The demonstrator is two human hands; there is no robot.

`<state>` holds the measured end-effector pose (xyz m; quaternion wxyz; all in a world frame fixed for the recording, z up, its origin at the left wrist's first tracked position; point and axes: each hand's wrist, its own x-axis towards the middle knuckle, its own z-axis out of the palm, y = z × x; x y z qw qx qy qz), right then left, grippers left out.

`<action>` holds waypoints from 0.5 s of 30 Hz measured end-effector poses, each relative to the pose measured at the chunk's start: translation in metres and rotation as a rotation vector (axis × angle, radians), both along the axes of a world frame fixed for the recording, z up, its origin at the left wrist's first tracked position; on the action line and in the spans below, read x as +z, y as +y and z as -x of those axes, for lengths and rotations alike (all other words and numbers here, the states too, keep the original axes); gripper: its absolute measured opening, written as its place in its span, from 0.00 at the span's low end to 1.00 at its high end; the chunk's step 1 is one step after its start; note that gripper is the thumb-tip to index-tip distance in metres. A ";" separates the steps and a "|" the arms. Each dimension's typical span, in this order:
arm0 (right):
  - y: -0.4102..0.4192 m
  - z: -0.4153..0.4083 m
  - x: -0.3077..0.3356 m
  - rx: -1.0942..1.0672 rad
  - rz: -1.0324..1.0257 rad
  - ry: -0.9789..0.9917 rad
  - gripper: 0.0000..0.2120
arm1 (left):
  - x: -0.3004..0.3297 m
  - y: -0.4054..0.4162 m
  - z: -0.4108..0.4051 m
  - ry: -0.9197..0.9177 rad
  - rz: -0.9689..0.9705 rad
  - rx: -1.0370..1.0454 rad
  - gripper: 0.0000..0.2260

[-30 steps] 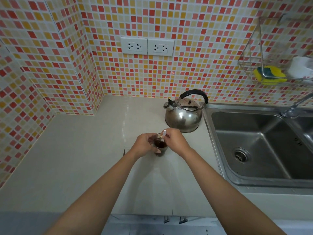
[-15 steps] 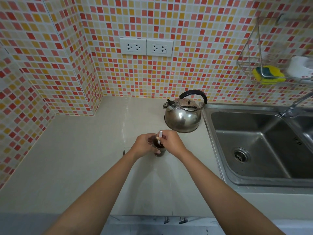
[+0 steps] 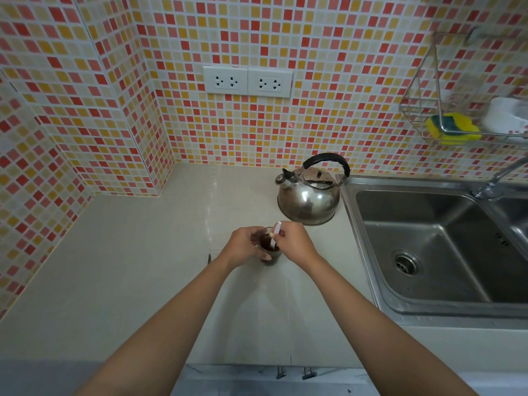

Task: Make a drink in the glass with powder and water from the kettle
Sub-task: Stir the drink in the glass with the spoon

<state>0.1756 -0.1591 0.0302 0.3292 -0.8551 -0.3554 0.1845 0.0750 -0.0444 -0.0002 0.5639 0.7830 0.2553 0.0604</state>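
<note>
Countertop, pale, bare at left; sink, steel, set at right; kettle, steel with black handle, upright on the countertop just beside the sink; left hand, fingers wrapped round the glass; right hand, fingertips pinched on the white stirrer; glass, upright between both hands, near the kettle, holding dark liquid; white stirrer, tilted, lower end in the liquid.

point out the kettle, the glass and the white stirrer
kettle [image 3: 307, 201], head view, on its shiny steel body
glass [image 3: 270, 260], head view, on its lower wall between the hands
white stirrer [image 3: 277, 226], head view, on its upper end above the fingers
</note>
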 end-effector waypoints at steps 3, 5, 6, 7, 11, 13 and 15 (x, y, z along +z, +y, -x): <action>0.002 0.002 0.001 0.014 -0.051 0.023 0.10 | -0.001 0.001 0.001 0.001 -0.014 -0.013 0.25; 0.000 -0.002 0.002 0.002 -0.028 -0.037 0.11 | 0.000 0.000 0.001 0.001 0.000 0.002 0.27; -0.001 -0.003 0.001 -0.006 -0.007 -0.065 0.11 | 0.000 0.000 0.000 -0.003 0.008 0.006 0.28; -0.002 -0.004 0.000 -0.009 0.008 -0.073 0.12 | 0.000 0.000 0.000 -0.006 0.009 0.006 0.28; 0.004 0.003 -0.001 0.022 -0.045 0.012 0.11 | 0.001 0.000 0.001 0.002 -0.018 -0.011 0.24; 0.003 -0.002 0.000 0.000 -0.067 0.018 0.10 | 0.001 0.000 0.001 0.001 -0.008 -0.011 0.24; -0.001 -0.009 -0.001 -0.059 -0.061 0.029 0.08 | 0.002 -0.001 0.001 0.006 0.008 0.002 0.26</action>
